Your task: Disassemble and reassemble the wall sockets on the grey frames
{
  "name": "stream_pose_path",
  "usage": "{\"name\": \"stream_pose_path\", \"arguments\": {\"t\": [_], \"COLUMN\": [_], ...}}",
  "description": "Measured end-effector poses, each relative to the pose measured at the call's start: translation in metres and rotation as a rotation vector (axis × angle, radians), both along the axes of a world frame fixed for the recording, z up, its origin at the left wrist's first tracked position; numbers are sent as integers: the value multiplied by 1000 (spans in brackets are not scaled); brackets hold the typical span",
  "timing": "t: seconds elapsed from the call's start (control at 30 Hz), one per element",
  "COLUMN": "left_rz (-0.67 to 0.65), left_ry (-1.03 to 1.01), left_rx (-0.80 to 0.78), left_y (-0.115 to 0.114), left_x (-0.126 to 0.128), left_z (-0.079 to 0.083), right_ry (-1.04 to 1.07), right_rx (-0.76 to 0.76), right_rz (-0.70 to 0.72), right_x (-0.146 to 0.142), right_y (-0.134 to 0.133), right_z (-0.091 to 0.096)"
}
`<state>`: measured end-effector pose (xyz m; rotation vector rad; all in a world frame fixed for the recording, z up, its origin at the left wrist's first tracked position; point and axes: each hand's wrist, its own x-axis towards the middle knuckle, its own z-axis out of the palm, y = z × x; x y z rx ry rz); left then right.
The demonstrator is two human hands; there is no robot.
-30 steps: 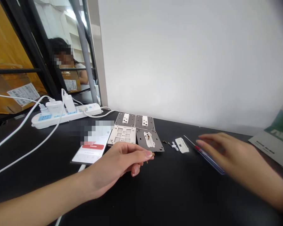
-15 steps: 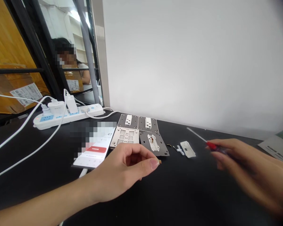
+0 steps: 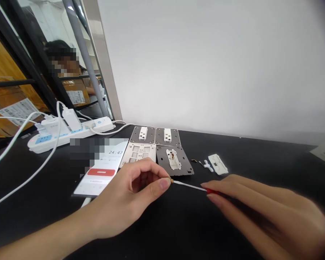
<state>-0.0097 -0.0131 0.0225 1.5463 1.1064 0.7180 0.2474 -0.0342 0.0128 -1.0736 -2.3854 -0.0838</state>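
A tiny brass part [image 3: 172, 180] is pinched between the nearly closed fingers of the left hand [image 3: 127, 198], just in front of the grey metal plate [image 3: 174, 160]. A red-handled screwdriver [image 3: 191, 186] is gripped by the curled right hand [image 3: 262, 213], its tip at the part. Slipping under tip pressure could flick the part away.

Glowing brightly and evenly across the white wall [image 3: 206, 65], casting only soft shadows, bending lines near the frame edges, blurring the right hand [image 3: 271, 213].
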Motion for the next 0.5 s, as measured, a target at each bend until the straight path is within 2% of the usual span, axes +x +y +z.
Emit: {"name": "stream_pose_path", "arguments": {"t": [0.2,0.5], "left_rz": [-18,5], "left_ry": [64,71], "left_rx": [20,281], "left_y": [1,-6], "left_x": [1,6], "left_z": [-3,-11], "right_ry": [31,54], "right_rx": [16,78], "right_rz": [25,14], "right_x": [-5,-10], "right_y": [0,-8], "right_z": [4,5]}}
